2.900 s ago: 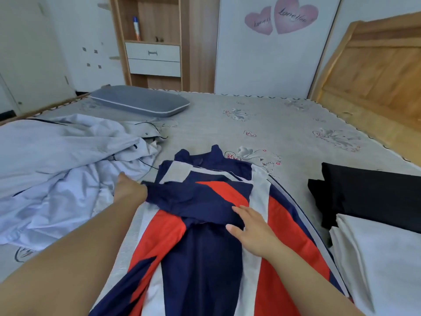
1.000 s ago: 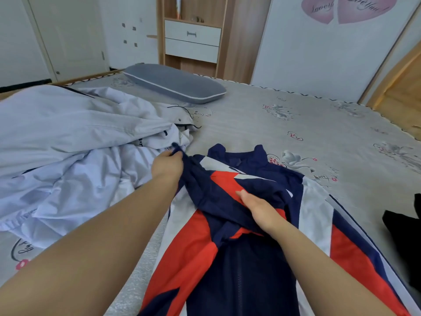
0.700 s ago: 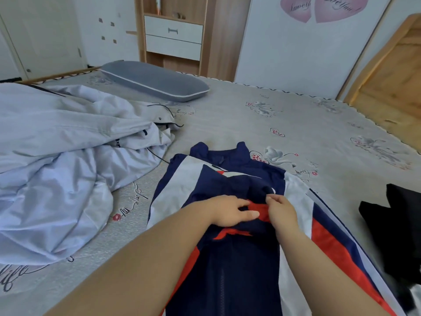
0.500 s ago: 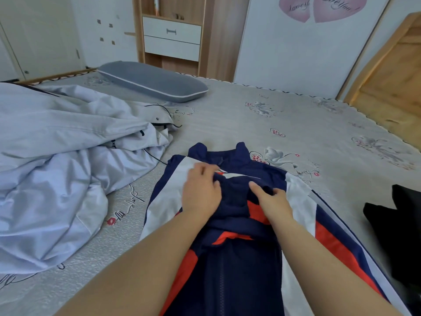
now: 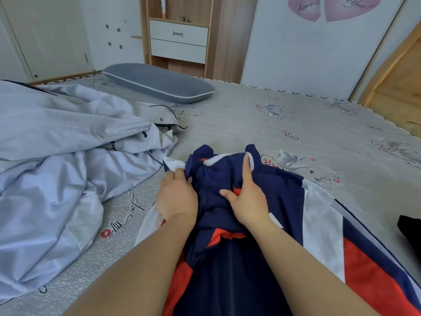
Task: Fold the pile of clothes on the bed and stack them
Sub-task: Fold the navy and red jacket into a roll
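A navy, red and white jacket (image 5: 262, 258) lies on the bed (image 5: 296, 124), its long axis running from the near edge of view away from the person, collar end farthest. The upper part is bunched under both hands. The left hand (image 5: 177, 197) grips gathered fabric at the left shoulder, fingers curled around a white fold. The right hand (image 5: 247, 201) rests on the navy chest panel, index finger extended to the white collar trim, thumb spread and pressing the cloth. A crumpled pale grey jacket (image 5: 68, 160) lies just left. A grey pillow (image 5: 159, 83) sits at the far side. A black garment (image 5: 410, 233) shows at the right edge.
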